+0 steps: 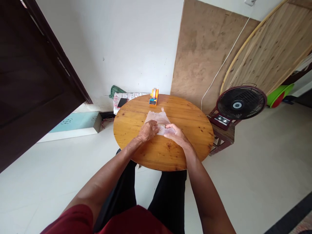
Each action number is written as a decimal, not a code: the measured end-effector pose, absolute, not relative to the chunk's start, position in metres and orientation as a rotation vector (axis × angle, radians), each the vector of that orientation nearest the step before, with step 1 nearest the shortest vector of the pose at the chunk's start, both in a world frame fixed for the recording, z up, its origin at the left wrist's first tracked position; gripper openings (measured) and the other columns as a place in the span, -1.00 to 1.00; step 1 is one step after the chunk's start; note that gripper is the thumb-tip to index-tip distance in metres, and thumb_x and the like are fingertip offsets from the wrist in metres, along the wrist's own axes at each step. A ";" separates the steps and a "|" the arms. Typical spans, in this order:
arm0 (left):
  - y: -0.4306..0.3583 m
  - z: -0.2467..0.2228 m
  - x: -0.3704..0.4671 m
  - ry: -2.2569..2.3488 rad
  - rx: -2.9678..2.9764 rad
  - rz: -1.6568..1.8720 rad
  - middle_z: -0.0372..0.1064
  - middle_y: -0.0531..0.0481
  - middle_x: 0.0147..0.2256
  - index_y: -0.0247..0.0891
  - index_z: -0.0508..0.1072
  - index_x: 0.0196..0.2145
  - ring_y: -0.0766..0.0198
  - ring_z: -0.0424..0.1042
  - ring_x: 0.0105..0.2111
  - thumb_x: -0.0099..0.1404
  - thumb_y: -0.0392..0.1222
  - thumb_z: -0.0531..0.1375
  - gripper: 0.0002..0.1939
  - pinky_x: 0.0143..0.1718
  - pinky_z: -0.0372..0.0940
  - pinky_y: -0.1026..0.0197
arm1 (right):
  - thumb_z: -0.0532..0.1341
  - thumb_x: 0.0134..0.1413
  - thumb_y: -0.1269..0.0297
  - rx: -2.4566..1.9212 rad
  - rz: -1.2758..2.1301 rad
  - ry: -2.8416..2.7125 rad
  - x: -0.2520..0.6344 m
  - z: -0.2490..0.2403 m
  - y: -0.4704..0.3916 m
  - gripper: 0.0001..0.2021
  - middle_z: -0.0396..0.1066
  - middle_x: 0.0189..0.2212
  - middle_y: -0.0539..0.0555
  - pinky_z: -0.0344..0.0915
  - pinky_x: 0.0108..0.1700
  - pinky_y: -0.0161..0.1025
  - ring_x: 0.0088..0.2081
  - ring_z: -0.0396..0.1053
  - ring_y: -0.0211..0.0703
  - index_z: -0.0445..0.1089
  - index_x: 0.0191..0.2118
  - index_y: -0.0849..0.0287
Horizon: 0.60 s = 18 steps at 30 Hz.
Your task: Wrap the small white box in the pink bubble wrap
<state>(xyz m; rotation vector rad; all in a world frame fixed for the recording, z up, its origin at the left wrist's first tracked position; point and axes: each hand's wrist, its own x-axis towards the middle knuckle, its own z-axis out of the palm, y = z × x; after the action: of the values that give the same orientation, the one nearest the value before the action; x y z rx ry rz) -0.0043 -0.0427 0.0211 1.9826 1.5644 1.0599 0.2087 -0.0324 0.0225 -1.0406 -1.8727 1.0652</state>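
A sheet of bubble wrap (pixel 156 116) lies on the round wooden table (pixel 136 113), its near end between my hands. A small pale flat piece (pixel 161 126) shows at the middle of the wrap; its kind is too small to make out. On the left side, my left hand (pixel 147 130) has its fingers curled down onto the wrap. From the right, my right hand (pixel 177 134) pinches the near edge of the wrap between thumb and fingers. Parts of the wrap under both hands are hidden.
An orange tape dispenser (pixel 153 97) stands at the table's far edge. A dark phone (pixel 122 102) lies on printed paper at the far left. On a stool to the right stands a black fan (pixel 240 103). A white wall (pixel 136 48) rises behind the table.
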 end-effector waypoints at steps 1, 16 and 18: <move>-0.040 0.022 -0.004 1.552 1.949 1.061 0.47 -0.15 -0.14 -0.29 0.52 -0.26 0.05 0.44 -0.13 0.10 -0.22 0.23 -0.79 -0.02 0.30 0.04 | 0.36 -0.14 0.14 -1.043 1.029 -1.855 0.207 0.020 -0.030 -0.67 0.46 -0.04 0.08 0.27 0.05 -0.06 -0.04 0.41 0.00 0.43 -0.20 0.11; -0.040 0.020 0.009 1.309 1.431 1.246 0.45 -0.05 -0.33 -0.32 0.41 -0.48 0.33 0.33 -0.43 -0.01 -0.12 0.30 -0.78 -0.39 0.26 0.26 | 0.27 -0.02 0.03 -1.006 1.109 -1.649 0.199 0.007 -0.024 -0.66 0.52 -0.13 0.11 0.36 -0.10 -0.15 -0.17 0.46 -0.08 0.47 -0.19 0.15; -0.042 0.021 0.012 1.283 1.404 1.268 0.46 -0.08 -0.29 -0.31 0.35 -0.55 0.32 0.33 -0.40 -0.03 -0.12 0.31 -0.77 -0.38 0.26 0.26 | 0.27 -0.02 0.03 -1.006 1.118 -1.636 0.199 0.006 -0.024 -0.65 0.52 -0.14 0.10 0.36 -0.14 -0.17 -0.19 0.45 -0.09 0.47 -0.18 0.16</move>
<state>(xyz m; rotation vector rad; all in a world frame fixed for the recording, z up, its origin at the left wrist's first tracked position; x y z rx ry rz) 0.0115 -0.0417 0.0205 1.4040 1.2828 1.2681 0.1994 -0.0239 0.0058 -1.0058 -1.6359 1.1178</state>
